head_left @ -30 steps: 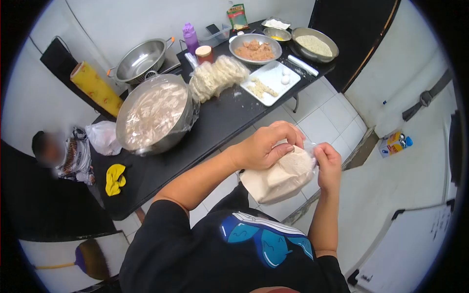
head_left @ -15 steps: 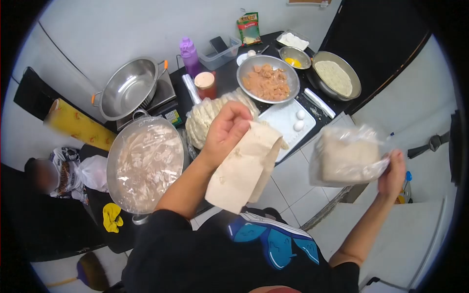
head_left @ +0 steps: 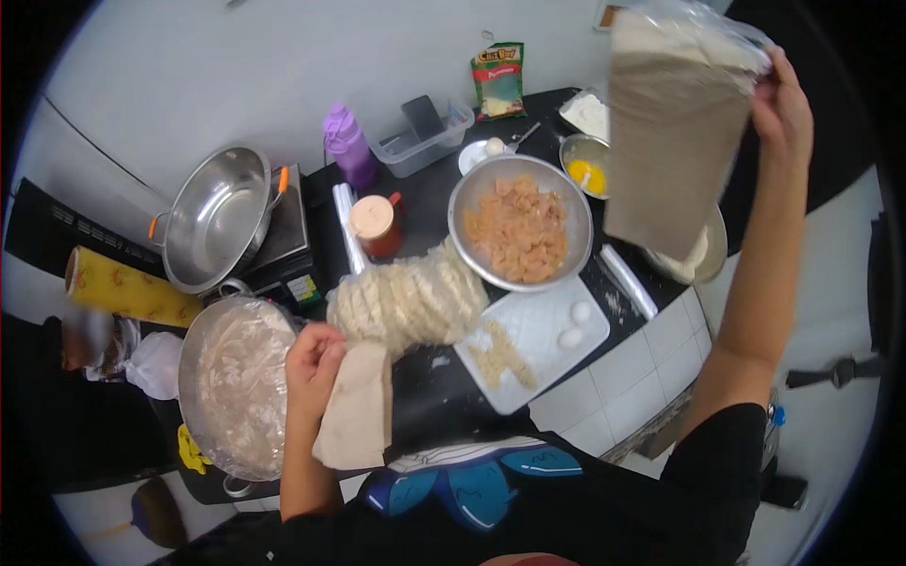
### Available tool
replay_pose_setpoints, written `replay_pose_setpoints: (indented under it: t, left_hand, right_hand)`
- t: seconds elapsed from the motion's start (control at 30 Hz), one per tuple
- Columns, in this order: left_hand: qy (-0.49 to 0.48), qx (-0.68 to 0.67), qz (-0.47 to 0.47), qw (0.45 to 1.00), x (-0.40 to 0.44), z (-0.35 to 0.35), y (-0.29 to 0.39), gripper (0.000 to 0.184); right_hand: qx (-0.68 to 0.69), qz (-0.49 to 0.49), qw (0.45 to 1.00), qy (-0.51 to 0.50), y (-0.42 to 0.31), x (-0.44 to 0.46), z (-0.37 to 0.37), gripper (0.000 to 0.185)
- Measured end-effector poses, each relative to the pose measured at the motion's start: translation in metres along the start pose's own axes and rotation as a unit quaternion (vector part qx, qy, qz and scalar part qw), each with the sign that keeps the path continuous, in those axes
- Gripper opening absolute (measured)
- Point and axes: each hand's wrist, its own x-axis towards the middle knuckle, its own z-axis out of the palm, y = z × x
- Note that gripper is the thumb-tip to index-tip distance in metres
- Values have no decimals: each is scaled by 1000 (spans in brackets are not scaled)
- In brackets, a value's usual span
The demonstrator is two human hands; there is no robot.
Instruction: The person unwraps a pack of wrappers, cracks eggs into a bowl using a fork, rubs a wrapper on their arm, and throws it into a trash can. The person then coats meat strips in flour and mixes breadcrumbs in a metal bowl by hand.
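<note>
"Beige paper, first lot: whereabouts?"

"One folded paper napkin [head_left: 357, 415], in the left hand [head_left: 311, 368]. Pinched at an upper corner, grasp closed. Hangs just beside a film-covered pot [head_left: 186, 387], at the near side of the black table [head_left: 420, 401]. Contact with the pot: impossible to tell."

"And in the right hand [head_left: 785, 108]?"

"A tall stack of napkins [head_left: 675, 156], in a clear plastic bag [head_left: 703, 17]. Gripped by the bag's upper right corner, grasp closed. Held high over the table's right end, well apart from the left hand; partly hides a large metal bowl [head_left: 719, 241]."

"Centre of table?"

"Steel bowl [head_left: 460, 222], filled with raw meat chunks [head_left: 524, 231]. On the near side, a white tray [head_left: 533, 316], bearing two eggs [head_left: 579, 311] and a scatter of pale crumbs [head_left: 500, 358]. To the left, near the left hand, a plastic-wrapped pack of pale pieces [head_left: 406, 302]."

"Back row?"

"Purple bottle [head_left: 349, 151], upright. Clear open container [head_left: 425, 156], with a dark phone [head_left: 422, 115] inside. Green-and-red packet [head_left: 498, 83], standing. Small bowl [head_left: 578, 151], with yellow yolk [head_left: 587, 177]. Red mug [head_left: 382, 243], pale-topped."

"Left end?"

"Steel pan [head_left: 222, 222], two orange handles, on a scale [head_left: 291, 222]. Yellow patterned roll [head_left: 127, 288], lying behind the pot."
</note>
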Motion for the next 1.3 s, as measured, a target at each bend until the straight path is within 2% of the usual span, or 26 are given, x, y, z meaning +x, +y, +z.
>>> replay_pose_setpoints:
  t: [0.03, 0.1, 0.17, 0.2, 0.23, 0.27, 0.3, 0.33, 0.37, 0.43, 0.53, 0.63, 0.67, 0.77, 0.83, 0.97, 1.07, 1.1, 1.13, 1.23, 1.3]
  left_hand:
    - [33, 14, -11, 999, 3, 5, -1, 4]
    - [74, -1, -38, 997, 8, 19, 1, 5]
    - [99, 7, -57, 993, 19, 36, -2, 5]
    - [103, 24, -63, 992, 24, 44, -3, 5]
    - [109, 41, -68, 991, 30, 51, -5, 5]
    - [88, 133, -40, 986, 40, 60, -3, 9]
    - [66, 224, -16, 972, 59, 70, 2, 14]
    - [41, 312, 7, 949, 81, 81, 8, 18]
    - [13, 398, 30, 917, 105, 90, 11, 23]
    - [-22, 480, 56, 875, 156, 105, -1, 37]
    - [-1, 589, 76, 805, 243, 128, -37, 32]
    - [1, 687, 28, 727, 326, 135, -83, 27]
    - [7, 702, 20, 712, 346, 135, -97, 27]
    - [11, 734, -17, 679, 372, 136, -117, 25]
    - [-3, 737, -53, 673, 376, 138, -114, 24]
    - [-8, 765, -37, 642, 379, 132, -119, 20]
    - [-15, 778, -42, 627, 381, 133, -115, 20]
    - [-18, 779, -42, 625, 381, 133, -116, 20]
    - [-19, 781, -43, 623, 382, 133, -116, 20]
    - [2, 776, -38, 630, 380, 133, -116, 21]
    - [39, 755, -45, 653, 377, 135, -117, 22]
  right_hand:
    - [-4, -42, 992, 120, 25, 26, 5, 21]
    - [12, -2, 999, 51, 75, 96, -31, 17]
    - [64, -16, 995, 71, 120, 86, 42, 25]
    - [77, -42, 995, 48, 148, 110, 20, 22]
    - [179, -1, 984, 15, 178, 149, -19, 23]
    - [279, 41, 959, -17, 210, 194, -67, 23]
    - [201, 31, 979, -12, 211, 184, -39, 25]
    - [121, 21, 992, -6, 211, 171, -7, 26]
    - [135, 26, 990, 19, 220, 182, -9, 27]
    - [158, 33, 984, 70, 237, 205, -19, 29]
    - [172, 67, 982, -46, 254, 226, -34, 27]
    - [399, 53, 902, -154, 324, 305, -118, 26]
    - [393, 66, 908, -125, 335, 314, -131, 25]
    - [187, 18, 982, 24, 285, 231, -47, 24]
    - [193, -6, 980, 39, 285, 217, -45, 24]
    - [220, -19, 972, 76, 313, 212, -54, 24]
    - [269, -15, 963, 6, 360, 222, -74, 23]
    - [288, -11, 957, -17, 367, 223, -78, 23]
    - [306, -12, 952, 15, 362, 212, -64, 23]
    - [318, -7, 948, 10, 369, 194, -56, 23]
    - [308, 12, 950, 55, 382, 184, -60, 17]
